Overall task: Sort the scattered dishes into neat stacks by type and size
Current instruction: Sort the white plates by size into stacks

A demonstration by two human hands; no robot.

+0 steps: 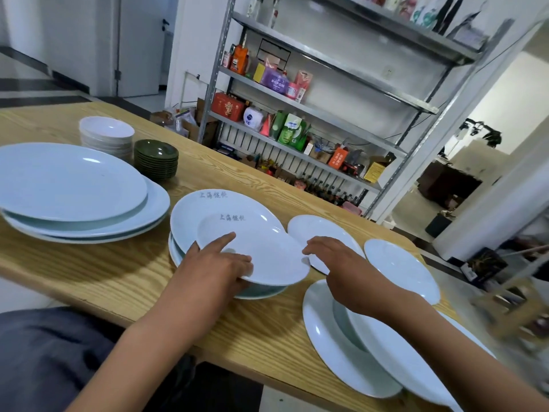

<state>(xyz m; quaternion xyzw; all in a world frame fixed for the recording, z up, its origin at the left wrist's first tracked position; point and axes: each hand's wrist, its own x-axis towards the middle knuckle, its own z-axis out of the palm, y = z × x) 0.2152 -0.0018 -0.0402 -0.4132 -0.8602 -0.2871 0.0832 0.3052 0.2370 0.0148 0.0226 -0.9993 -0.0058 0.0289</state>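
Gripping the glossy round rimmed plate (255,251), left hand (219,263) curls; right hand (332,257) hovers relaxed.

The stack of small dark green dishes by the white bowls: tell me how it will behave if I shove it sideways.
The stack of small dark green dishes stands tall for its narrow footprint, so a push near the top would probably shear or tip it. The dishes look glazed and glossy, so likely slippery against each other. They seem to be ceramic, so probably rigid and chippable.
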